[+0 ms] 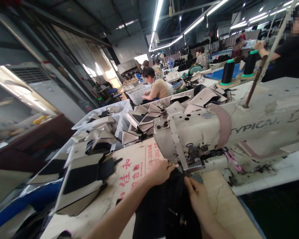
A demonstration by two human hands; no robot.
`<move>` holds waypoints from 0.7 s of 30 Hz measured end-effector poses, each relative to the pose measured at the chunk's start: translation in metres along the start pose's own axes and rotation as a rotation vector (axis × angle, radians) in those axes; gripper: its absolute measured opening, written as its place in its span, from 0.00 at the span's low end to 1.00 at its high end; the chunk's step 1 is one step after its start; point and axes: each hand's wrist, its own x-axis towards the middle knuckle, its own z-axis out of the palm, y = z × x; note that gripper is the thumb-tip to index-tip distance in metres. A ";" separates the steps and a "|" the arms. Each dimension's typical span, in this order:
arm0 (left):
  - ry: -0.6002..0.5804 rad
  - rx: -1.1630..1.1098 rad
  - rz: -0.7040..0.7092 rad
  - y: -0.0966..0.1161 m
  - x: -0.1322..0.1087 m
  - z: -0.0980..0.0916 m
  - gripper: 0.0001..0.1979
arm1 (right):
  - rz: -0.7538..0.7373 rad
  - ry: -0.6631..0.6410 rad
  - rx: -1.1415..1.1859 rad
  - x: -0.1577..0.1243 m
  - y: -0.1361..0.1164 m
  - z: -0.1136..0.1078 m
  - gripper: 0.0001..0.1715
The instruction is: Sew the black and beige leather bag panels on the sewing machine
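Note:
A black fabric piece [154,209], with small shiny metal bits on it, lies on the wooden work surface in front of the sewing machine [194,129]. My left hand [160,172] has its fingers curled at the far left edge of the black fabric, just left of the machine's presser foot area. On the fabric's right edge, my right hand [196,192] is closed with the thumb uppermost, close below the needle area. The needle and the stitching point are hidden behind the machine's head and my hands.
Beige-and-black sewn pieces [83,179] lie on the plywood [124,189] to the left. White plastic bins [126,111] behind hold several more. Black thread cones [227,73] stand behind the machine. A person [156,86] sits ahead, and another person [286,53] stands at the right.

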 end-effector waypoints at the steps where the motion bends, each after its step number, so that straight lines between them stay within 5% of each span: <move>1: 0.031 0.001 -0.026 0.000 -0.014 0.004 0.16 | -0.062 -0.047 -0.067 -0.003 -0.008 -0.006 0.27; 5: 0.235 -0.136 -0.130 0.000 -0.070 0.027 0.18 | -0.370 -0.280 -0.338 -0.012 -0.041 -0.031 0.21; 9: 0.321 -0.382 -0.032 -0.001 -0.098 0.048 0.12 | -0.534 -0.440 -0.564 -0.006 -0.055 -0.042 0.17; 14: 0.259 -0.417 0.175 -0.002 -0.105 0.054 0.16 | -0.578 -0.546 -0.656 0.002 -0.057 -0.042 0.16; 21: 0.250 -0.363 0.219 -0.001 -0.094 0.057 0.14 | -0.532 -0.570 -0.638 0.004 -0.050 -0.041 0.16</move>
